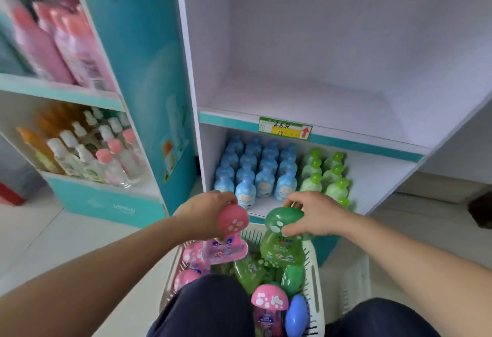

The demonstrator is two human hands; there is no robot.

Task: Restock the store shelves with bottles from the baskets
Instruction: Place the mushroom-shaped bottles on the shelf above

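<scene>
The left hand (205, 214) grips a pink bottle (229, 246) by its white-spotted mushroom cap, fingers curled over the top. The right hand (316, 215) holds a green bottle (282, 246) the same way, thumb and fingers pinching its spotted cap. The two bottles hang side by side between the wrists, over the far end of the white basket (315, 265); whether they touch the bottles beneath I cannot tell. Each has a label with a blue band and print too small to read. Below the hands the basket holds more pink-capped and green bottles and one blue cap (296, 315), partly hidden by dark-trousered knees (210, 310). Just beyond the fingertips the shelf (378, 169) carries blue bottles (255, 174) ahead of the left hand and light green bottles (328, 177) ahead of the right. Above these, a tag (285, 128) shows handwritten characters, what looks like "19" on yellow, and a red up arrow. Far left of the left hand a teal panel (149, 52) bears blurred red characters, and another unit (80, 96) holds pink, orange and clear bottles, labels unreadable.
</scene>
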